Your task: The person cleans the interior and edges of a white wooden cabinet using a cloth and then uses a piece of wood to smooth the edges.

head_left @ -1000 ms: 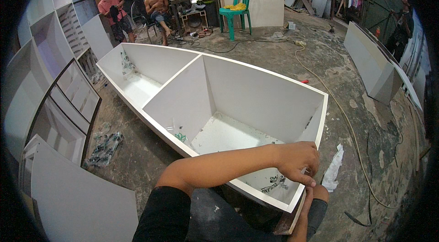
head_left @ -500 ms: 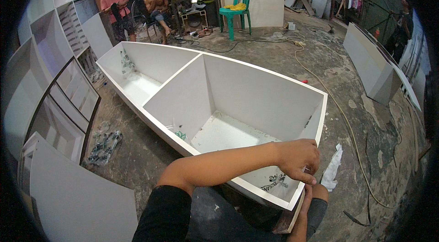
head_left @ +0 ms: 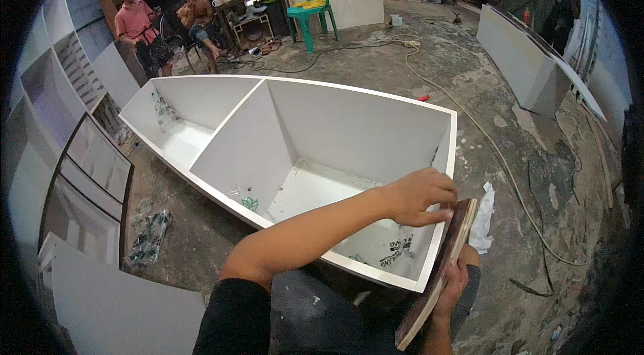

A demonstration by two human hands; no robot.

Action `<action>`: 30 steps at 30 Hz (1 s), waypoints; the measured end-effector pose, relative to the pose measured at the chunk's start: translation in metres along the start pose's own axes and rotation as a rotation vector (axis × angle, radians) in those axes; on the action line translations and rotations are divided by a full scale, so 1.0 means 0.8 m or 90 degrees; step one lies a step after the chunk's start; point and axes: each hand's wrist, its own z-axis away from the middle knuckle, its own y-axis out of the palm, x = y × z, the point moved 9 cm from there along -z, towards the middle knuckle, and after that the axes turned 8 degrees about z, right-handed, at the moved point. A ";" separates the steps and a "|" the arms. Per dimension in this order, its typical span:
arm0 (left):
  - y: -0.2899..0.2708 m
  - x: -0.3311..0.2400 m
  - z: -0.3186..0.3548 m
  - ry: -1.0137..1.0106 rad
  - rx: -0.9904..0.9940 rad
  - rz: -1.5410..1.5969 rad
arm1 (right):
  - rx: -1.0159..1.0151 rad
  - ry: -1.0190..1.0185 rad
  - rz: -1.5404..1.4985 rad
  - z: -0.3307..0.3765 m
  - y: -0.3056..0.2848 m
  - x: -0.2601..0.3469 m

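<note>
A long white cabinet carcass (head_left: pixel 362 92), split by a divider, lies with its open side up in front of me. My left hand (head_left: pixel 422 197) reaches across it to the near right end panel. Its fingers are loosely bent and apart over that panel's rim, close to the upper end of a board. My right hand (head_left: pixel 453 281) grips this narrow dark brown wooden board (head_left: pixel 439 274), which has pale edges. The board stands tilted along the outside of the end panel. Part of my right hand is hidden behind the board.
White shelving (head_left: pixel 50 86) and a loose white panel (head_left: pixel 127 294) stand at left. Crumpled plastic (head_left: pixel 151 237) lies on the floor. A yellowish hose (head_left: pixel 500 154) and white scrap (head_left: pixel 481 221) lie at right. Behind are a green chair (head_left: pixel 312 13), two people and another white cabinet (head_left: pixel 516 60).
The board has come up beside the end panel, raised in my right hand. My left hand's fingers have loosened and lifted a little. The whole view has shifted slightly.
</note>
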 end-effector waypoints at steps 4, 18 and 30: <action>0.014 0.051 -0.008 -0.108 -0.135 0.139 | 0.007 -0.035 0.101 -0.020 0.006 0.019; 0.099 0.142 0.016 -0.258 -0.233 0.483 | 0.142 0.136 -0.003 -0.121 0.068 0.035; 0.076 0.124 0.012 -0.298 -0.137 0.328 | 0.135 0.098 -0.029 -0.143 0.079 0.036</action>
